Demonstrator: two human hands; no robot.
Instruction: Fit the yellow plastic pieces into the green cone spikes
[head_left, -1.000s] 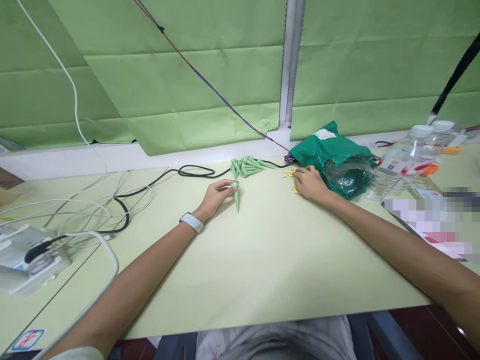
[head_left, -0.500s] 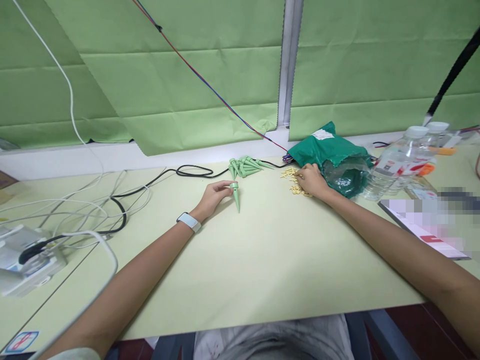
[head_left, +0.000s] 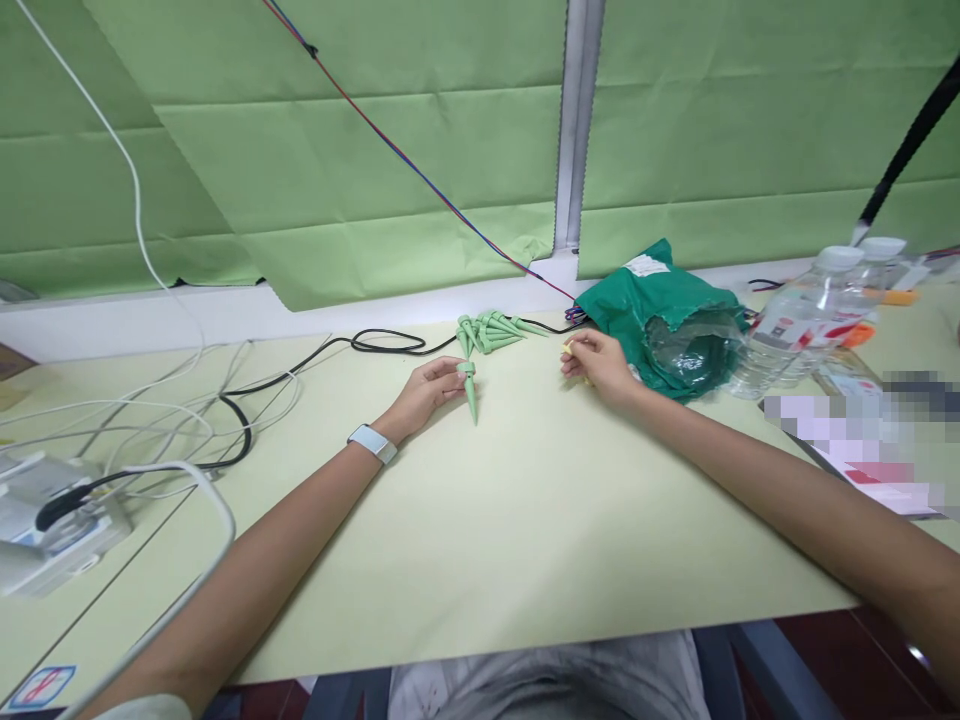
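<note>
Creased green sheeting [head_left: 360,180], matte, fabric or paper not clear, is hung across the wall. Below it, a smooth pale cream tabletop [head_left: 480,530] is spread. On the right, a dark-green plastic bag [head_left: 622,295] is seen, crinkled, torn open, with clear film showing at the mouth. Beside it, clear ribbed plastic bottles with white caps [head_left: 772,350] are stood. Near the back edge, a heap of light-green conical plastic spikes [head_left: 499,335] is piled, points in mixed directions.

The left hand [head_left: 427,395] is closed in a fingertip grip on one spike, near the heap's front. The right hand [head_left: 604,370] is pinched around a tiny piece, just in front of the bag. Step in hand, as judged: a small piece is being picked up while a spike is held ready. For the next move, a firm pinch and a steady spike seem called for, since the piece could easily be dropped.

The held light-green plastic spike [head_left: 471,395] is slim, smooth and tapered, gripped at its wider collared end, tip pointed down and towards the person; tip contact with the table cannot be told. The small yellow piece [head_left: 567,348] is mostly covered by fingertips; its exact shape and material cannot be told.
</note>
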